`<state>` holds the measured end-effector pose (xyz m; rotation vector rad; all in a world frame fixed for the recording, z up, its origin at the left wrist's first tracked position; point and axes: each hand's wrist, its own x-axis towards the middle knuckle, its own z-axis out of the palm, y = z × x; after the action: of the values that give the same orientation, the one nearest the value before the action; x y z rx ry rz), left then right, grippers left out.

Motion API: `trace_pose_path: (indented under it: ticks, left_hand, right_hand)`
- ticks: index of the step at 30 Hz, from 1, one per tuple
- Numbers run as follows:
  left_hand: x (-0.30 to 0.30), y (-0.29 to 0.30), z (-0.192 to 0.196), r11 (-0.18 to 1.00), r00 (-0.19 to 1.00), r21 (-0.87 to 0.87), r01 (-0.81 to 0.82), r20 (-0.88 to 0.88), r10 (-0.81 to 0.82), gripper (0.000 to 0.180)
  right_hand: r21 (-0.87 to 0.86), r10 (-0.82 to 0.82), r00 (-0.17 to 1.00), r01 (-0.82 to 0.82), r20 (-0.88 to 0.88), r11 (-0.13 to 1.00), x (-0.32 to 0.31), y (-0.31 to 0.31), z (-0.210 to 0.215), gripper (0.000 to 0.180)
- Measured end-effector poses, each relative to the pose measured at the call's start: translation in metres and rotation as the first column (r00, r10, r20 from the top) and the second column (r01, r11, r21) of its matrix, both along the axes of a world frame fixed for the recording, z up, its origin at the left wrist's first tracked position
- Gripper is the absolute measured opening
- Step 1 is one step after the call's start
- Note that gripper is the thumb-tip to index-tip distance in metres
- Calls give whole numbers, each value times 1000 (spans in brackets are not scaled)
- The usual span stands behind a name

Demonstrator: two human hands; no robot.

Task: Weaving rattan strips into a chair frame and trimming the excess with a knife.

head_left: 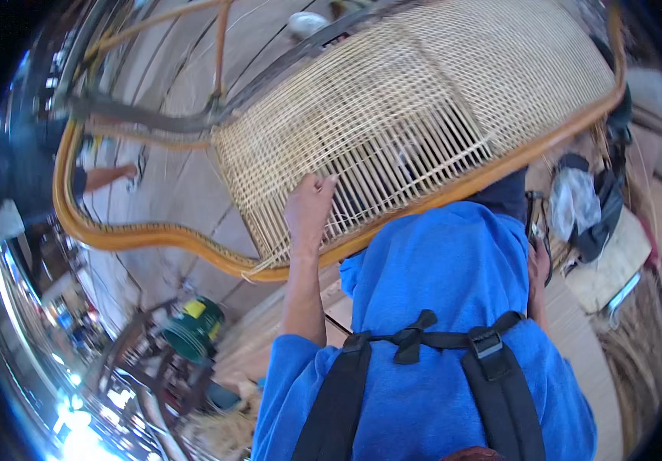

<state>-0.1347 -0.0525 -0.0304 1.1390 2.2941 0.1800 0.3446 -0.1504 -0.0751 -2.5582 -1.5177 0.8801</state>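
A long rattan seat panel (pixel 346 84) with a bent, varnished cane frame (pixel 454 190) lies across in front of me. Most of it is tightly woven, but a band of bare parallel strands (pixel 400 165) shows near the front rail. My left hand (pixel 309 209) is closed, thumb and fingertips pressed at the left end of that band; whatever they pinch is too small to make out. Low at my right side is my right hand (pixel 537 265), partly behind my blue shirt. It is close to a thin dark tool (pixel 531 211), and its fingers are mostly hidden.
A green bucket (pixel 194 329) stands at the lower left near dark wooden pieces. On the right are a clear plastic bag (pixel 574 201) and loose fibre strands (pixel 638 369). Another cane frame (pixel 220 54) rises at the upper left. Another person's hand (pixel 125 173) shows at the left.
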Motion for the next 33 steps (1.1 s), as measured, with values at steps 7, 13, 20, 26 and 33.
trace_pose_path:
  ticks: [7,13,20,26,33]
  left_hand:
    - [-3,5,-6,998,994,41,55,-92,-51,43]
    - [-8,4,-18,996,1000,88,-16,21,14,43]
    - [-8,9,-26,996,998,87,-23,58,18,41]
    - [-12,9,-24,987,980,76,-143,153,130,38]
    - [-10,12,-26,990,987,71,-122,111,114,37]
  right_hand:
    - [32,-160,558,318,-814,947,-56,146,131,46]
    - [-394,364,687,-685,-629,612,-179,253,128,36]
    - [-543,685,265,-809,-679,-225,-280,314,98,27]
    - [-131,735,-88,-963,-672,-235,-296,313,104,22]
    - [-300,745,74,-938,-663,-175,-314,313,91,20]
